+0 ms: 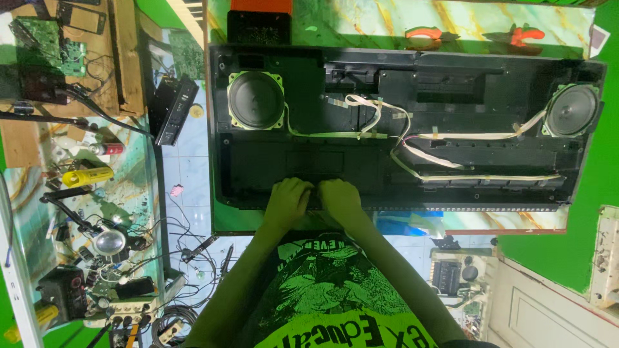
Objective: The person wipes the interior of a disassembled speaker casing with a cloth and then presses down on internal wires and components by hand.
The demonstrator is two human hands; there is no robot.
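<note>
A yellow tube (87,175) with a label lies on the cluttered left bench, with a small red-and-white labelled can (106,149) just above it. A dark phone screen (84,19), rectangular and unlit, rests at the top left beside a green circuit board (48,38).

Long black plastic keyboard housing (400,122), opened with its insides facing up, lay flat across a marbled green tabletop. Held a round black speaker (256,100) at the left end and another (571,110) at the right, joined by pale flat ribbon cables (451,136) taped along the middle.
</note>
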